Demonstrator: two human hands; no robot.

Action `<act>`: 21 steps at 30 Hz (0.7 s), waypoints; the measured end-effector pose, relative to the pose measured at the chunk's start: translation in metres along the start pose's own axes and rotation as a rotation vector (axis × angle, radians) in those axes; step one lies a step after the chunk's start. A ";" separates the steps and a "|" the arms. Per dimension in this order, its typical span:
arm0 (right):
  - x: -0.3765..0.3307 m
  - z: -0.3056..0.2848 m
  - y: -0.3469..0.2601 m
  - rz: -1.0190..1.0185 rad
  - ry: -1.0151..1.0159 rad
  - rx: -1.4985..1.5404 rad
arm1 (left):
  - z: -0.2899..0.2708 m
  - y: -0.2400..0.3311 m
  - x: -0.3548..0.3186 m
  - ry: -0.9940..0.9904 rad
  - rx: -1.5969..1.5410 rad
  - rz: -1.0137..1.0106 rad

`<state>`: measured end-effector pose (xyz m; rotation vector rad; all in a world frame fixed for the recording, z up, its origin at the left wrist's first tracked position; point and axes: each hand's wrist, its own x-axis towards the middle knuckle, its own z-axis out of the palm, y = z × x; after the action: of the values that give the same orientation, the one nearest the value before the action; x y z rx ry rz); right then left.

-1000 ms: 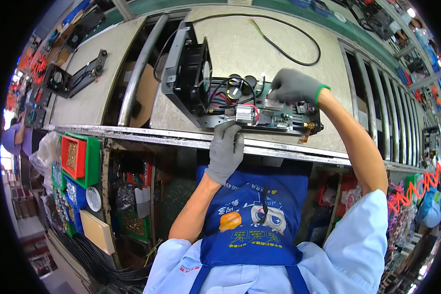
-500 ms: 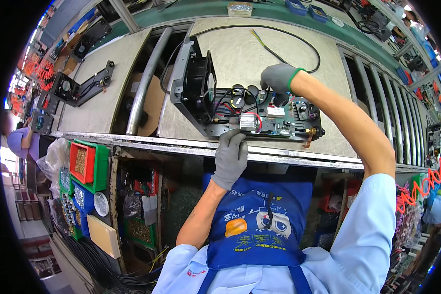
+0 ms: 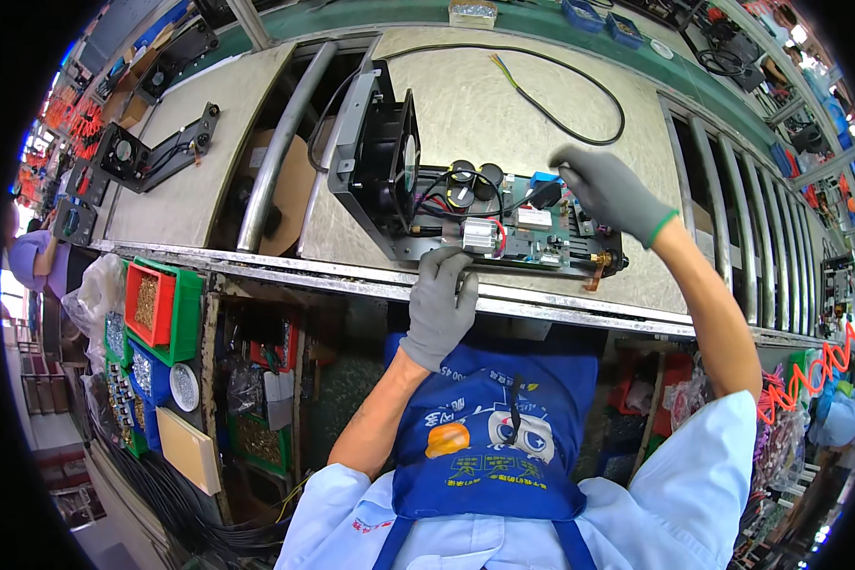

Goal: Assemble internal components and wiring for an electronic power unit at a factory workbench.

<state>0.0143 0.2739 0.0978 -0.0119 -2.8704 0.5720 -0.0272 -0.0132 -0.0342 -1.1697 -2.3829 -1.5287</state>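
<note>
A black metal chassis (image 3: 375,226) holds a large fan (image 3: 396,157) at its left end and a green circuit board (image 3: 565,228) to the right. Gloved in grey, my left hand (image 3: 442,302) curls its fingers over the chassis's front edge, close to a silver heatsink (image 3: 480,234). My right hand (image 3: 613,190), also in a grey glove, is above the board's far right part with its fingers drawn together. Its fingertips are beside a black wired plug (image 3: 544,196) and a blue component (image 3: 540,179). What they pinch, if anything, I cannot make out.
A black cable (image 3: 579,71) with bare coloured ends loops across the metal worktop (image 3: 475,104). Metal rollers (image 3: 290,142) flank the worktop. A second fan chassis (image 3: 152,157) lies to the left. Below stand a red bin (image 3: 148,302) and a green bin (image 3: 182,318) of hardware.
My right hand has moved right and drawn back from the board, uncovering the black plug and blue component. My left hand stays at the chassis's front edge.
</note>
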 end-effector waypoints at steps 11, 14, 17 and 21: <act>-0.068 0.014 -0.040 0.111 -0.406 0.033 | -0.003 0.011 0.008 0.016 0.054 0.056; -0.054 0.015 -0.036 0.153 -0.314 0.183 | -0.011 0.027 0.017 0.114 0.008 0.122; -0.045 0.027 -0.034 0.278 -0.096 0.349 | -0.012 0.036 0.029 0.119 -0.036 0.127; -0.031 0.046 -0.036 0.283 -0.098 0.428 | -0.010 0.028 0.036 0.107 0.032 0.179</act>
<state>0.0357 0.2216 0.0640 -0.3340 -2.7916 1.2618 -0.0382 0.0045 0.0075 -1.2252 -2.1624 -1.4527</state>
